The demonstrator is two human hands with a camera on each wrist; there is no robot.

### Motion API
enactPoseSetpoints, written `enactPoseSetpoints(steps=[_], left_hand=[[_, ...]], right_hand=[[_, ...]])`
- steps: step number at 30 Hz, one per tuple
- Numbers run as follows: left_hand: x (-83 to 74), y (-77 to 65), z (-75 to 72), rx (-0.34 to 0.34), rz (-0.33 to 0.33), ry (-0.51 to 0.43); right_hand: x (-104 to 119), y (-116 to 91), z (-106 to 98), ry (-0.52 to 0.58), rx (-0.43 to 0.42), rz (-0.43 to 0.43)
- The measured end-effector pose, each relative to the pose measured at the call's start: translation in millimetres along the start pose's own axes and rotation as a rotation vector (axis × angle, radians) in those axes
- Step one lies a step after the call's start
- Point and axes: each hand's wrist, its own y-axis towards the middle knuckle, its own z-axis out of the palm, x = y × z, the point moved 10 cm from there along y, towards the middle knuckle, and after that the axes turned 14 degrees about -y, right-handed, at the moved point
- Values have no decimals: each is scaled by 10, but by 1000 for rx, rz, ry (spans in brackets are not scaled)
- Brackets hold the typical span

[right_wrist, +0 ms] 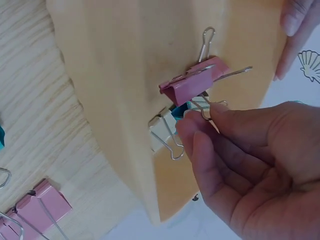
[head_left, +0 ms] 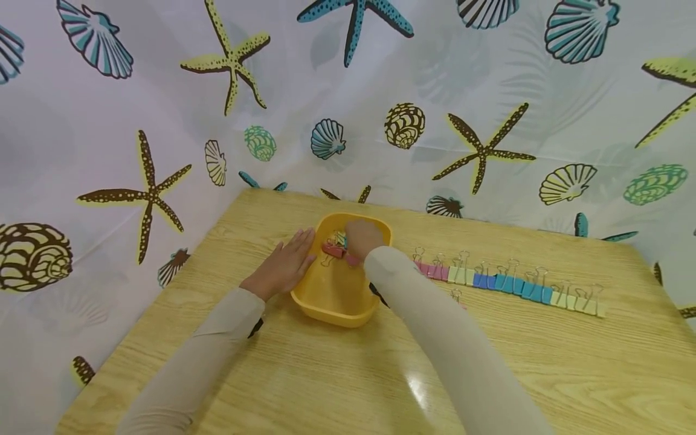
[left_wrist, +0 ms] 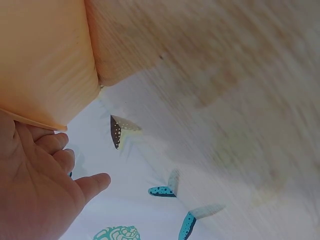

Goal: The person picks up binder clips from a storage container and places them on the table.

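A yellow-orange plastic basket [head_left: 326,311] stands on the table, with several binder clips inside its far part. My left hand [head_left: 284,266] lies against the basket's left side, fingers extended; in the left wrist view its fingertips touch the rim. My right hand [head_left: 363,237] reaches into the basket. In the right wrist view, its thumb and forefinger pinch a wire handle among the clips. Closest to the fingertips are a pink binder clip [right_wrist: 192,87], a cream binder clip [right_wrist: 162,131] and a teal one [right_wrist: 180,111] partly covered. Which clip owns the pinched handle is hard to tell.
Right of the basket, a row of binder clips [head_left: 508,284] in pink, cream, blue and teal runs along the wooden table [head_left: 304,380]. Another pink clip [head_left: 458,298] lies in front of it, partly behind my right sleeve. A patterned cloth [head_left: 359,175] hangs behind the table.
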Motion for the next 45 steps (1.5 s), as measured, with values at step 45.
enactPoseSetpoints(steps=[45], left_hand=[[16, 32, 65, 28, -13, -15]], right_hand=[[-1982, -1554, -62, 305, -409, 151]])
